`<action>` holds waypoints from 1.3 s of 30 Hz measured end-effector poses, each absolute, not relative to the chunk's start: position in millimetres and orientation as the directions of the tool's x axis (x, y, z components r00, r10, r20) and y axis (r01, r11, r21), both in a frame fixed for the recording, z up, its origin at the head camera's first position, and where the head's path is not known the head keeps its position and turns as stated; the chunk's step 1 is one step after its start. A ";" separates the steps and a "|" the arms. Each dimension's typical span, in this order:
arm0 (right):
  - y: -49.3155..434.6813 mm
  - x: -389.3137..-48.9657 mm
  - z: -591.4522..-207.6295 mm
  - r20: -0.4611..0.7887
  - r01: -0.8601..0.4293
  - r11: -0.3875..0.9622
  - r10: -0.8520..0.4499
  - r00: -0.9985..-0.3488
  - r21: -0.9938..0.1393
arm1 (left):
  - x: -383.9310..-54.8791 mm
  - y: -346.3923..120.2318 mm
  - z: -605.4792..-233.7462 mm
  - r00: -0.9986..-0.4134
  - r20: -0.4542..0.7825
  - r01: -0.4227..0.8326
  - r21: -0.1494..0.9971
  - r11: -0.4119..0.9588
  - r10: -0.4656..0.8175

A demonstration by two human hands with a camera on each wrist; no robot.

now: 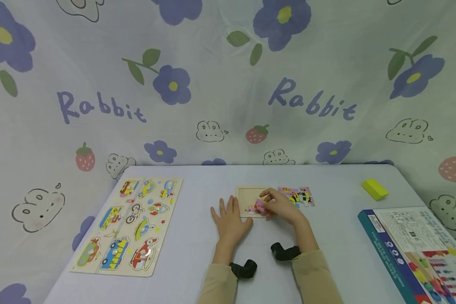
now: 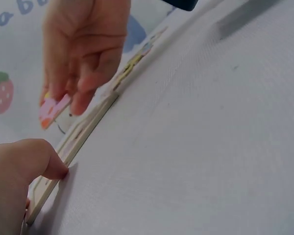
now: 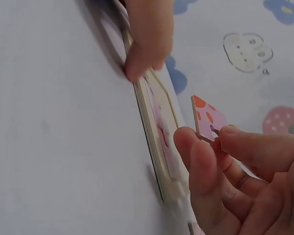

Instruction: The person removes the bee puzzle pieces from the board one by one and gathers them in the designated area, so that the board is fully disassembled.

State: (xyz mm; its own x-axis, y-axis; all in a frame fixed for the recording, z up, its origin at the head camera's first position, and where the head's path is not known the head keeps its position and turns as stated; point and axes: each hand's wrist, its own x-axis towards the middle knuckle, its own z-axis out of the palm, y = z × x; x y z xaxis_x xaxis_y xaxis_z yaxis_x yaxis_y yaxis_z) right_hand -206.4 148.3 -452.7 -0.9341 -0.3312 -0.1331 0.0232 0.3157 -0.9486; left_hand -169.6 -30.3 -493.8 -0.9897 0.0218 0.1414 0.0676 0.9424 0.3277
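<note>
My right hand [image 1: 282, 206] pinches a small pink puzzle piece [image 3: 208, 116] with orange spots between thumb and fingers, held above the wooden puzzle tray [image 1: 248, 194]. In the right wrist view the piece is tilted and apart from the tray. A pink piece [image 3: 161, 132] lies inside the tray's front part. My left hand [image 1: 229, 226] lies at the tray's left side, fingers spread, and its thumb [image 2: 54, 166] touches the front edge. Several loose puzzle pieces [image 1: 307, 196], pink, yellow and black, lie right of the tray, partly hidden behind the right hand.
A large vehicle puzzle board [image 1: 152, 249] lies on the left of the white table [image 1: 190, 261]. At the right are a yellow block [image 1: 375, 189] and a printed box [image 1: 406, 236]. A patterned curtain [image 1: 220, 76] hangs behind the table.
</note>
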 end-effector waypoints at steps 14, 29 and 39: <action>185.8 -195.9 -455.0 -0.224 0.153 0.398 -0.137 -0.965 -0.904 | -167.2 -29.6 -493.9 -0.995 0.102 0.056 0.351 0.935 0.021; 197.7 -190.2 -457.7 -0.249 0.232 0.447 0.021 -0.968 -0.864 | -170.5 -31.4 -494.2 -0.994 0.112 0.060 0.355 0.933 0.022; 194.6 -188.0 -458.7 -0.215 0.199 0.520 0.030 -0.976 -0.831 | -169.9 -32.0 -496.0 -0.993 0.117 0.063 0.360 0.931 0.022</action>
State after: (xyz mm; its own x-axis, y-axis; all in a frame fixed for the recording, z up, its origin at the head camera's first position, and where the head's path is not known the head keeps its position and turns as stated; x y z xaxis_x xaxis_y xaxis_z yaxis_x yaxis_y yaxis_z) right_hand -188.0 194.6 -458.7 -0.9761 0.0296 -0.2155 0.1992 0.5196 -0.8308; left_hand -169.9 -32.0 -496.0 -0.9929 0.0218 0.1171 0.0629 0.9307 0.3604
